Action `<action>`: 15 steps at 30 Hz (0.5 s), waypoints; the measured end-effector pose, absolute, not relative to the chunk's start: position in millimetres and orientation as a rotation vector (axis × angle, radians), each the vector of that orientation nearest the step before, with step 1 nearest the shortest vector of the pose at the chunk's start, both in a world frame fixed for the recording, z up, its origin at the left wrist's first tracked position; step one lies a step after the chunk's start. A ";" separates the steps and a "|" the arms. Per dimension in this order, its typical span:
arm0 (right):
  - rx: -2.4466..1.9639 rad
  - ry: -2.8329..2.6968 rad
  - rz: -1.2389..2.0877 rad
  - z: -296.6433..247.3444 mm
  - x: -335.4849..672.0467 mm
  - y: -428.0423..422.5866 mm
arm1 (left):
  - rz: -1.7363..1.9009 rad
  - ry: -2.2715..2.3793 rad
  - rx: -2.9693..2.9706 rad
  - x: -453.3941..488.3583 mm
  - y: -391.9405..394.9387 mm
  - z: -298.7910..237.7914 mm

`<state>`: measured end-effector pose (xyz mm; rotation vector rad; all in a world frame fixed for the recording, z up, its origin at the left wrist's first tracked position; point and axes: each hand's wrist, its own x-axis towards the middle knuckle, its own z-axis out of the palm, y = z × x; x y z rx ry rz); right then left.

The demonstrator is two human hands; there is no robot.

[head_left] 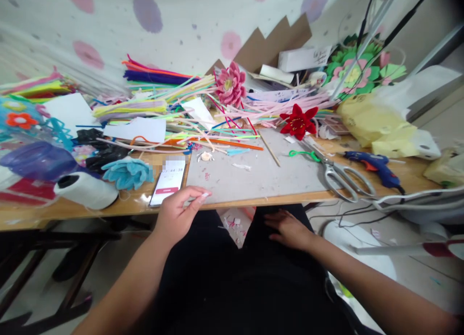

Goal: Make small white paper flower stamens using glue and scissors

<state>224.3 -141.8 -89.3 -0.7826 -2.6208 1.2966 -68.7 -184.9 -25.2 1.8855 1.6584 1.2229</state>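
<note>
At the table's front edge, my left hand [179,214] is closed in a pinch. A small white piece [205,195] shows at its fingertips, too small to name. Just behind that hand lies a phone [168,180] with a lit screen. My right hand [290,228] rests on my right thigh below the table, its fingers apart and holding nothing. Beyond the left hand a grey mat [232,180] carries a small pale flower-like piece [206,156], a white scrap [241,167] and a thin wooden stick [270,150].
Scissors [342,175] and a blue glue gun [377,166] lie at the right. Toward the back are bundles of pipe cleaners [159,79], a pink flower [230,85] and a red flower [299,122]. A blue flower [128,173] and a white thread cone [87,190] stand left.
</note>
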 end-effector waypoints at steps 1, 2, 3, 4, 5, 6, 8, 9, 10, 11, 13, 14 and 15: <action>-0.822 -2.609 1.249 -86.8 232.2 -138.0 | 1.217 1.672 1.885 -68.7 -185.1 -27.2; -0.800 -2.594 1.213 -81.6 238.8 -134.9 | 1.223 1.687 1.878 -68.5 -185.0 -29.5; -0.759 -2.560 1.148 -74.5 243.2 -133.2 | 1.236 1.700 1.867 -67.8 -184.5 -31.8; -0.727 -2.490 1.002 -66.7 245.0 -133.0 | 1.251 1.702 1.860 -66.5 -183.6 -33.8; -0.748 -2.413 0.808 -59.5 244.3 -134.4 | 1.268 1.693 1.860 -64.7 -182.4 -35.2; -0.793 -2.347 0.606 -54.0 241.4 -137.1 | 1.279 1.676 1.865 -62.6 -181.0 -35.9; -0.841 -2.335 0.365 -50.1 233.1 -145.1 | 1.278 1.638 1.890 -59.2 -178.4 -35.2; -0.776 -2.414 0.394 -51.4 229.6 -149.7 | 1.274 1.626 1.898 -58.5 -177.6 -34.2; -0.651 -2.506 0.522 -54.2 227.6 -154.1 | 1.269 1.626 1.900 -58.7 -177.2 -33.2; -0.516 -2.560 0.690 -57.7 227.4 -157.8 | 1.263 1.640 1.892 -59.9 -177.3 -32.4; -0.444 -2.488 0.917 -64.7 232.2 -161.2 | 1.263 1.694 1.858 -64.1 -178.7 -31.9; -0.549 -2.389 0.907 -67.5 236.2 -160.4 | 1.265 1.726 1.839 -66.2 -179.8 -32.2; -0.706 -2.276 0.809 -69.8 240.3 -158.1 | 1.267 1.756 1.824 -67.8 -180.9 -32.8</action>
